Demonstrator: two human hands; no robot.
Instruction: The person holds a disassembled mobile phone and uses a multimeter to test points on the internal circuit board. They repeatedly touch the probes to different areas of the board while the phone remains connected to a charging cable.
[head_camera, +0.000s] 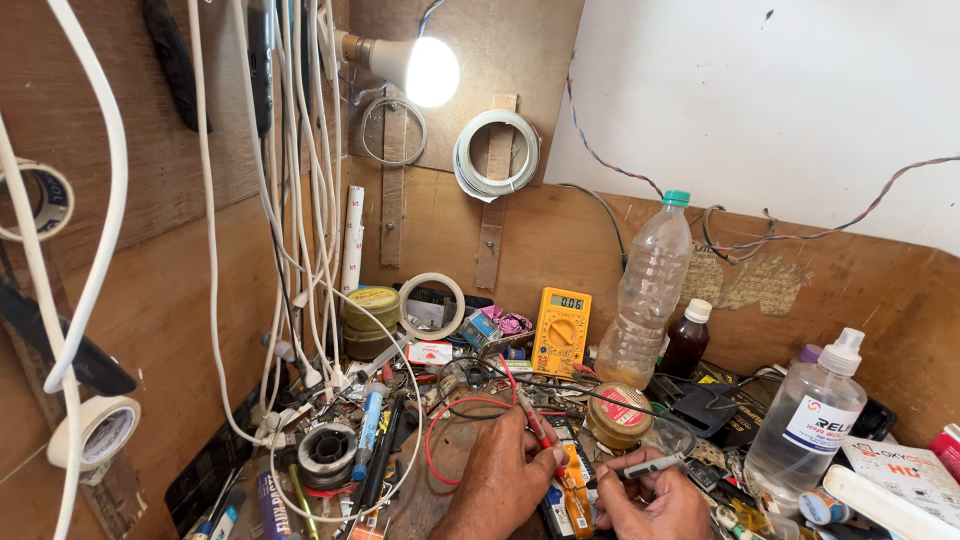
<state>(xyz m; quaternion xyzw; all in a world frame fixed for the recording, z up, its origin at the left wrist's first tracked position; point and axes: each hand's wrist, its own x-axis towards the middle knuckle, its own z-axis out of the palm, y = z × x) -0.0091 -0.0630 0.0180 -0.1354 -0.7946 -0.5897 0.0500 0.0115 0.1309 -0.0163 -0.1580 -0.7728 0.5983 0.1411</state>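
Left hand (505, 470) pinches slim red probe (533, 420); right hand (650, 500) grips thin black probe (640, 467), yellow multimeter (561, 331) at 12 o'clock.

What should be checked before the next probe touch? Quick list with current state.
1. Red probe gripped in the left hand: ok.
2. Black probe gripped in the right hand: ok.
3. Yellow multimeter on, display lit: ok; the reading is too small to trust.
4. Probe tips on the part between the hands: cannot tell, the fingers hide the contact.
5. Red lead clear of clutter: not ok, it loops among tools and wires.
6. Lighting: ok, the bulb overhead is on.
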